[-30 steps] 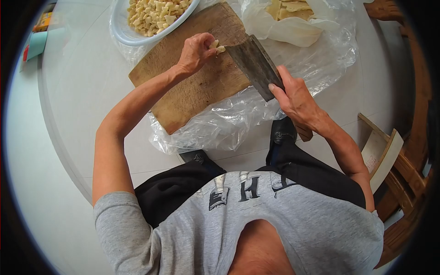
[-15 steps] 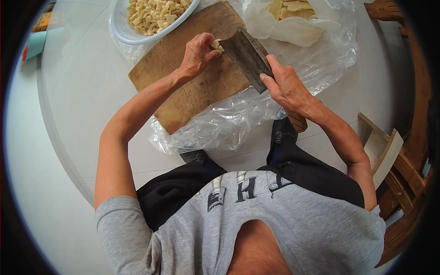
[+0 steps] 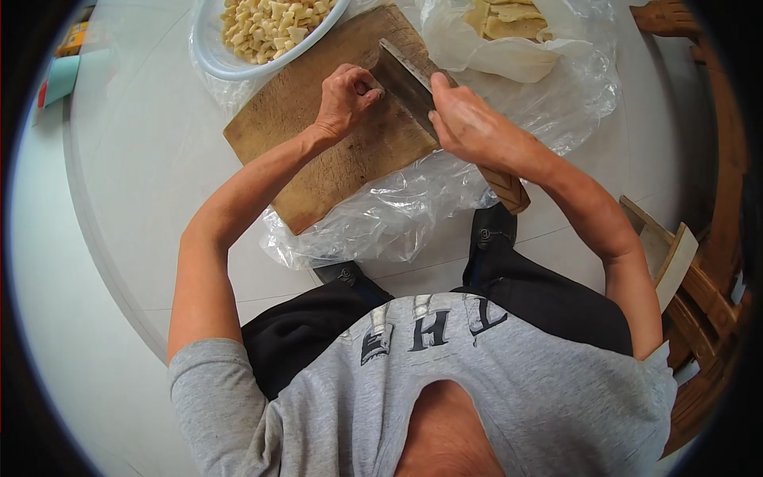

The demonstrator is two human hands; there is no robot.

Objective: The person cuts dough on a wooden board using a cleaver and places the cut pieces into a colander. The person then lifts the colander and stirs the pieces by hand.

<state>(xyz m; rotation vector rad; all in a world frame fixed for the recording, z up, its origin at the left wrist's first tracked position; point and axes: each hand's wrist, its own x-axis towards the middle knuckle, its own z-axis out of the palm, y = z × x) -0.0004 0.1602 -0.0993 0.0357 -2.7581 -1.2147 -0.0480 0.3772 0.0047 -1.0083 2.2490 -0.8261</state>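
My right hand (image 3: 473, 119) grips a cleaver, its dark metal blade (image 3: 407, 94) standing on edge against a worn wooden cutting board (image 3: 334, 163). Beside the blade, on its left, my left hand (image 3: 346, 99) is closed with curled fingers over the board. Whatever those fingers hold is hidden now. Small pale cut pieces (image 3: 274, 28) fill a light-blue bowl (image 3: 230, 73) at the board's upper left. To the upper right, an open plastic bag (image 3: 520, 62) contains flat, yellowish slabs (image 3: 509, 20).
Clear plastic sheeting (image 3: 389, 230) spreads under the board. A brown wooden piece (image 3: 505, 189) juts out below my right wrist. Wooden furniture (image 3: 703, 294) stands at the right edge. A light-blue object (image 3: 62, 79) is at the far left.
The cleaver has tipped from showing its broad side to standing on edge, and my right hand has shifted left and up. The pale piece in my left fingers no longer shows.
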